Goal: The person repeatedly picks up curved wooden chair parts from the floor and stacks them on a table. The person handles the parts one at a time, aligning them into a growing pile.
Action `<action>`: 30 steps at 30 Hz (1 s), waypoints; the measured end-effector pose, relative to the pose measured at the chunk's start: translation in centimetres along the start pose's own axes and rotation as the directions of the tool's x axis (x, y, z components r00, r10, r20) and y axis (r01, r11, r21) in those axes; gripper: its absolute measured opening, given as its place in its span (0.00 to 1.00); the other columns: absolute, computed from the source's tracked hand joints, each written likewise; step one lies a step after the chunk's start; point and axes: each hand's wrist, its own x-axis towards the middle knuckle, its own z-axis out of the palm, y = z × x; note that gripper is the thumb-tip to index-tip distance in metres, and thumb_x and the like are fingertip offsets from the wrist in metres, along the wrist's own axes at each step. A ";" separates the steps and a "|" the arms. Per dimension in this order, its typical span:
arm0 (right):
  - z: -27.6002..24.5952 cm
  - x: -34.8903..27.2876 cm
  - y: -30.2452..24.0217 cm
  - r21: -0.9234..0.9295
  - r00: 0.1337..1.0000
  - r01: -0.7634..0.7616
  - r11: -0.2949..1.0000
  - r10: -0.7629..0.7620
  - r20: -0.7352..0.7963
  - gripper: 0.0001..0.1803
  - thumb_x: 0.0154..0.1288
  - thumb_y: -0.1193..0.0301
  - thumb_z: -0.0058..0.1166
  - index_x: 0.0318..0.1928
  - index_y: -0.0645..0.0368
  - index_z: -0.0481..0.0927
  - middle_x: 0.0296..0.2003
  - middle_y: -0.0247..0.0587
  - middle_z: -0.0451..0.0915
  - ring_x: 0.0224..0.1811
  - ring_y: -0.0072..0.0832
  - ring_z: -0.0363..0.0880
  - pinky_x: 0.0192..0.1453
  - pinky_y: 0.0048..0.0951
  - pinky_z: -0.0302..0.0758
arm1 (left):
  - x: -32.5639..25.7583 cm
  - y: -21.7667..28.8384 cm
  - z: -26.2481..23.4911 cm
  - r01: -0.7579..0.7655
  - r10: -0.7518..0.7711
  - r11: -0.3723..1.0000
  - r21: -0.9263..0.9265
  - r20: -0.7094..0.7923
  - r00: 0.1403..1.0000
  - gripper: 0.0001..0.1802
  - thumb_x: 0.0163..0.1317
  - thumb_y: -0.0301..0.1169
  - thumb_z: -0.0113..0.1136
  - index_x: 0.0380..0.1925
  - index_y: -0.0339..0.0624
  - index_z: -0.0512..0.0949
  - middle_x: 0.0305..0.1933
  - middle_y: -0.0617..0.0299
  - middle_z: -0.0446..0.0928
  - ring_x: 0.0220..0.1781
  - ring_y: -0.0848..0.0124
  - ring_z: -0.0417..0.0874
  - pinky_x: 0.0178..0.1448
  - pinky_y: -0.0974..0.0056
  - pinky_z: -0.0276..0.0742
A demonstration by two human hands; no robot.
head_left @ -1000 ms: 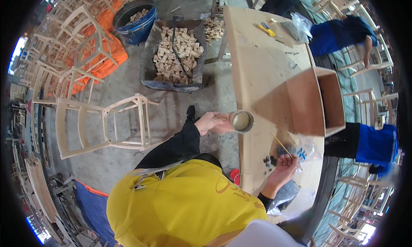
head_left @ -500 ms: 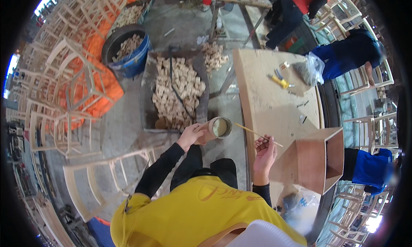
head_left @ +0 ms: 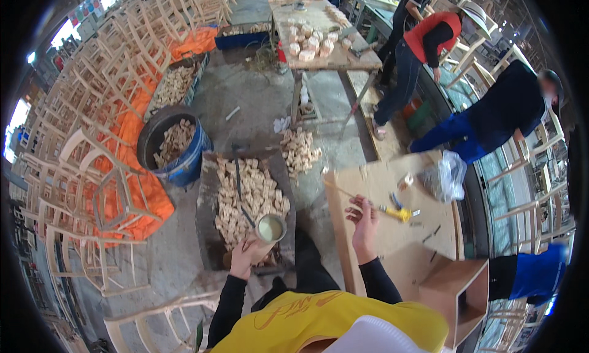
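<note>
My left hand (head_left: pixel 243 256) is wrapped round a brown cup-like container (head_left: pixel 261 250) with a dark rim, held above the bin of wood blocks. Pale, creamy liquid (head_left: pixel 269 229) shows inside it. Raised over the near left part of the wooden worktable (head_left: pixel 362 180), my right hand (head_left: pixel 363 227) pinches a thin wooden stick (head_left: pixel 338 190), which points to the far left, away from the cup. A yellow-handled tool (head_left: pixel 400 214) lies on the tabletop just right of that hand.
Below the cup stands a dark bin of small wood blocks (head_left: pixel 245 190). A blue drum (head_left: pixel 191 163) is beyond it to the left. An open plywood box (head_left: pixel 443 285) and a clear plastic bag (head_left: pixel 451 180) rest on the worktable. Chair frames (head_left: pixel 116 193) crowd the left; several people work at right.
My view has tilted up and shows more of the far floor and a second table. I have moved forward along the worktable, both hands keeping their hold on the cup and the stick.
</note>
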 end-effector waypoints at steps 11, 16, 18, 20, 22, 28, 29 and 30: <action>7.1 21.1 -4.9 -0.037 0.986 0.122 0.992 -0.116 0.120 0.17 0.78 0.63 0.46 0.53 0.64 0.78 0.43 0.42 0.84 0.33 0.24 0.83 0.34 0.21 0.77 | 21.4 11.6 12.6 -0.207 0.205 0.978 0.016 0.070 0.976 0.24 0.65 0.22 0.56 0.60 0.32 0.67 0.52 0.53 0.78 0.47 0.63 0.84 0.44 0.59 0.87; 8.7 25.3 -6.4 -0.021 0.963 0.203 0.979 -0.196 0.183 0.18 0.77 0.62 0.47 0.53 0.63 0.79 0.44 0.43 0.84 0.34 0.24 0.83 0.33 0.21 0.76 | 30.5 17.7 21.0 -0.265 0.240 0.952 0.155 0.166 0.957 0.23 0.67 0.25 0.57 0.61 0.32 0.68 0.58 0.54 0.75 0.51 0.65 0.83 0.45 0.63 0.88; 8.8 26.0 -6.6 -0.022 0.960 0.226 0.974 -0.219 0.173 0.18 0.77 0.63 0.46 0.52 0.65 0.78 0.44 0.43 0.84 0.34 0.25 0.84 0.33 0.21 0.76 | 31.5 19.2 24.3 -0.203 0.190 0.976 0.075 0.152 0.970 0.19 0.66 0.25 0.58 0.57 0.37 0.72 0.52 0.59 0.79 0.46 0.69 0.84 0.44 0.61 0.87; 8.9 26.0 -6.9 -0.022 0.956 0.247 0.969 -0.240 0.169 0.17 0.77 0.64 0.46 0.52 0.66 0.78 0.43 0.43 0.84 0.33 0.24 0.84 0.32 0.21 0.77 | 33.1 19.5 25.4 -0.161 0.145 0.983 0.083 0.177 0.973 0.19 0.66 0.26 0.59 0.57 0.39 0.73 0.53 0.61 0.79 0.49 0.70 0.83 0.45 0.60 0.87; 8.6 26.1 -6.4 -0.043 0.954 0.270 0.962 -0.261 0.144 0.17 0.77 0.64 0.47 0.51 0.67 0.79 0.43 0.43 0.84 0.33 0.24 0.84 0.30 0.20 0.76 | 33.9 19.2 26.0 -0.162 0.140 0.982 0.094 0.204 0.969 0.19 0.66 0.27 0.60 0.57 0.41 0.74 0.52 0.62 0.80 0.49 0.70 0.83 0.46 0.61 0.86; 7.3 23.9 -6.7 -0.090 0.932 0.345 0.934 -0.330 0.148 0.16 0.77 0.65 0.47 0.51 0.65 0.79 0.42 0.40 0.85 0.32 0.20 0.83 0.33 0.19 0.75 | 32.2 18.7 26.1 -0.119 0.077 0.980 0.158 0.245 0.966 0.19 0.66 0.30 0.62 0.57 0.43 0.75 0.55 0.64 0.78 0.54 0.69 0.81 0.56 0.56 0.82; 7.2 23.8 -6.6 -0.108 0.933 0.342 0.933 -0.323 0.162 0.16 0.77 0.64 0.47 0.51 0.65 0.79 0.42 0.39 0.85 0.32 0.20 0.83 0.33 0.18 0.74 | 32.0 18.8 26.1 -0.120 0.075 0.977 0.174 0.247 0.966 0.19 0.65 0.30 0.63 0.56 0.43 0.75 0.55 0.64 0.78 0.54 0.69 0.81 0.57 0.56 0.82; 7.0 23.5 -6.5 -0.125 0.932 0.339 0.932 -0.315 0.177 0.16 0.77 0.64 0.47 0.51 0.65 0.79 0.42 0.39 0.85 0.33 0.20 0.83 0.33 0.18 0.74 | 31.6 18.7 25.9 -0.125 0.079 0.976 0.181 0.242 0.967 0.20 0.65 0.30 0.63 0.56 0.42 0.75 0.54 0.63 0.79 0.53 0.69 0.81 0.55 0.56 0.83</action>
